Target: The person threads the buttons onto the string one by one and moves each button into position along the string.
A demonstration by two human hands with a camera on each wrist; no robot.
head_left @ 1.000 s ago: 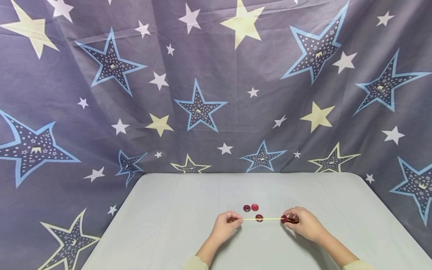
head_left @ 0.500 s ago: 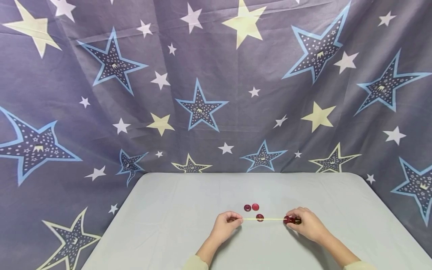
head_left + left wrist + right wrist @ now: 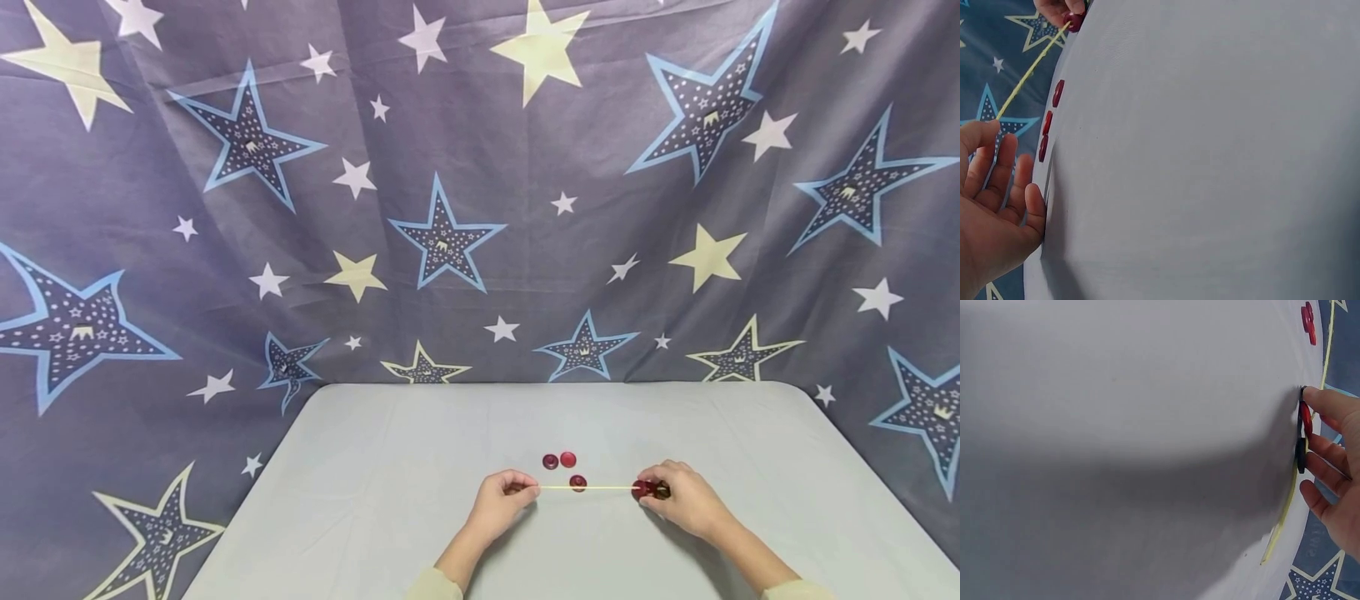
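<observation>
Between my hands a thin yellow string is stretched straight above the table. Its left end sits pinched between thumb and index finger of my left hand; the other fingers are spread in the left wrist view. My right hand pinches round dark red buttons strung on the cord. In the right wrist view, a red button and a dark one lie along the string by the fingers, and the string's loose tail hangs past them. The fingers partly hide these buttons.
Beyond the string, a dark red button and a brighter red button lie side by side on the white table. A third button lies behind the taut string. A star-patterned cloth hangs at the table's far edge.
The foremost button at my right fingertips has shifted slightly right along the string, and more of the buttons behind it shows. My left hand stays in place.
</observation>
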